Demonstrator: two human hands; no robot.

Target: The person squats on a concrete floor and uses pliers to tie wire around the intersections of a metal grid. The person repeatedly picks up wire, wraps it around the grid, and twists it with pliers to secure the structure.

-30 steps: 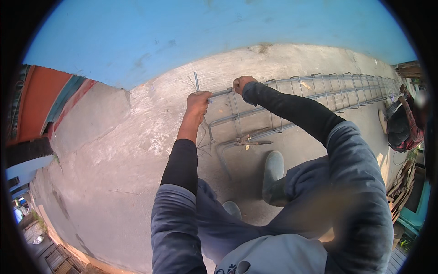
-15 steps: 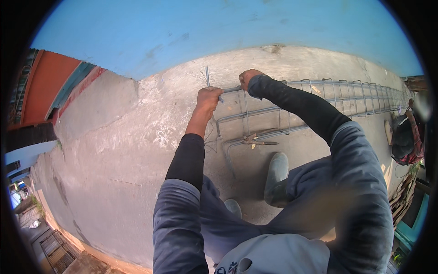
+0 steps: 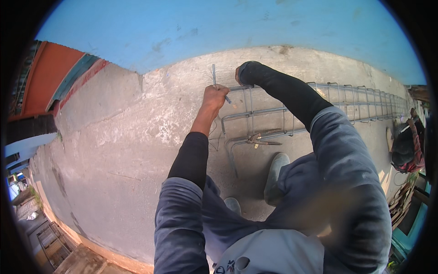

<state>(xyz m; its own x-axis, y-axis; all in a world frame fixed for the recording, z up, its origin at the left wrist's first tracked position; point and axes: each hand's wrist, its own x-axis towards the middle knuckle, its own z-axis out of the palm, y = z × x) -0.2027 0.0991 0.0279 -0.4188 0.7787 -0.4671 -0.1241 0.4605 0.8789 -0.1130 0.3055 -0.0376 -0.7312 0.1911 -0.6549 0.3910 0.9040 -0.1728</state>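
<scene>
A long cage of steel rebar (image 3: pixel 319 102) lies on the concrete floor and runs off to the right. My left hand (image 3: pixel 214 97) is closed around a thin metal hook tool (image 3: pixel 214 75) that sticks up above the fist, near the cage's left end. My right hand (image 3: pixel 239 74) grips the top bar of the cage at that same end; most of it is hidden by my dark sleeve. Thin tie wire hangs below my left hand.
A pair of pincers (image 3: pixel 258 139) lies on the cage's lower bars. My grey boots (image 3: pixel 273 176) stand just in front of the cage. Another person (image 3: pixel 406 144) crouches at the far right. A blue wall (image 3: pixel 228 32) rises behind the concrete floor (image 3: pixel 123 150).
Both hands have shifted slightly right along the cage's end as my head moved. The hook tool now stands upright above my left fist.
</scene>
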